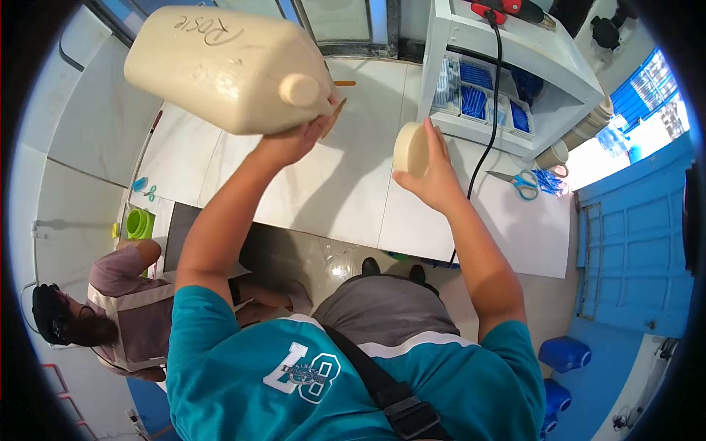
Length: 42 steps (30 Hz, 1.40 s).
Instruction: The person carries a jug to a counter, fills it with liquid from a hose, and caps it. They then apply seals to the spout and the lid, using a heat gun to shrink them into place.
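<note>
A large cream-coloured plastic jug [220,66] with dark handwriting on its side is held up, lying nearly sideways over the counter. My left hand [298,140] is closed on it at the capped end, most fingers hidden behind it. The round cap [300,90] sits on the jug. My right hand [434,173] grips a shallow, round cream container [410,149], thumb at its lower edge and fingers at the upper. It is tipped on edge above the white counter [353,198], to the right of the jug. A thin brown piece [336,116] shows beside my left fingers.
Baskets of blue items [474,99] fill a white shelf unit [515,40] at back right, with a red heat gun [507,7] on top. A black cable [497,95] hangs across the counter. Scissors [523,184] lie right. A person [129,309] is at left.
</note>
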Each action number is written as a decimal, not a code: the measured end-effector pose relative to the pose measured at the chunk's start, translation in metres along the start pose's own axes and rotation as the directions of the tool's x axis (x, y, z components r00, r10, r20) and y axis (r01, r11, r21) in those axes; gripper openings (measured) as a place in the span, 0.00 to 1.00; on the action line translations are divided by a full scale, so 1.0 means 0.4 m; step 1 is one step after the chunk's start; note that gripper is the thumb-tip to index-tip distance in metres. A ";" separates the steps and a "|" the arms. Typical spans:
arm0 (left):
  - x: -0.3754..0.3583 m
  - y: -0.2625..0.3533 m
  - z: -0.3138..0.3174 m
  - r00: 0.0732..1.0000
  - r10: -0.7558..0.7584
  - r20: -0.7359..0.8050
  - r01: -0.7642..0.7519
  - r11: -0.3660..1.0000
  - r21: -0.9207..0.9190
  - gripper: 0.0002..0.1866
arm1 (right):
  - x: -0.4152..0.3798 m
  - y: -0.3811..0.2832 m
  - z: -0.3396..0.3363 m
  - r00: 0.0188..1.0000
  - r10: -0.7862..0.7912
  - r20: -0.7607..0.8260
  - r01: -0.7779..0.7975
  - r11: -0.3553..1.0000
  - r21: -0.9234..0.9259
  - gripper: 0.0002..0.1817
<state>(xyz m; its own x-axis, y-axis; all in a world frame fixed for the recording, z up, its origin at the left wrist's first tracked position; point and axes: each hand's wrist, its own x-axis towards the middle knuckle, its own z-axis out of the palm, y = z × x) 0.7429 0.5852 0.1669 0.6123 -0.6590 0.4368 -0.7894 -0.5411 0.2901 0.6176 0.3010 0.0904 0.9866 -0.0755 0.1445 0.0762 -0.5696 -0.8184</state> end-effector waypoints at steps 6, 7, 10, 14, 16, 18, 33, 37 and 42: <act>0.089 0.048 -0.181 0.982 -0.176 -0.067 0.102 0.796 -0.596 0.18 | -0.052 0.013 -0.032 0.975 0.130 0.181 -0.221 0.685 0.695 0.51; 0.107 0.057 -0.221 0.981 -0.181 -0.069 0.106 0.801 -0.590 0.18 | -0.056 0.018 -0.038 0.961 0.154 0.231 -0.277 0.551 0.787 0.47; 0.163 0.065 -0.321 0.833 -0.525 -0.174 0.185 0.561 -0.807 0.20 | -0.069 0.006 -0.061 0.937 0.115 0.330 -0.344 0.144 0.928 0.41; 0.221 -0.116 -0.412 0.691 -0.723 -0.006 0.280 0.275 -0.920 0.18 | -0.060 0.026 -0.048 0.941 -0.002 0.339 -0.318 0.337 0.886 0.39; 0.221 -0.182 -0.400 0.690 -0.716 0.110 0.308 0.152 -0.939 0.18 | -0.046 0.027 -0.033 0.952 0.070 0.297 -0.289 0.516 0.806 0.38; 0.219 -0.213 -0.393 0.721 -0.589 0.366 0.353 -0.143 -0.925 0.19 | -0.036 0.023 -0.022 0.951 0.068 0.301 -0.282 0.586 0.759 0.37; -0.164 0.243 -0.099 0.551 -0.588 -0.592 0.392 0.809 -0.439 0.63 | 0.267 -0.093 0.150 0.991 0.073 -0.108 -0.008 0.859 0.513 0.39; -0.191 0.226 -0.016 0.589 -0.677 -0.441 0.390 0.717 -0.578 0.69 | 0.377 -0.035 0.231 0.984 0.037 -0.176 0.052 0.878 0.476 0.37; -0.200 0.114 -0.062 0.656 -0.652 -0.380 0.332 0.701 -0.630 0.66 | 0.480 0.045 0.321 0.956 0.187 -0.226 -0.052 0.866 0.497 0.33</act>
<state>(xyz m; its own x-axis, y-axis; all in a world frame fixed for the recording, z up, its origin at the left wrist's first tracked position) 0.6568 0.6261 0.1663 0.8994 0.1186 0.4207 -0.3787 -0.2692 0.8855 0.8270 0.3815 0.0319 0.9250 -0.3637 0.1103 0.0859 -0.0825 -0.9929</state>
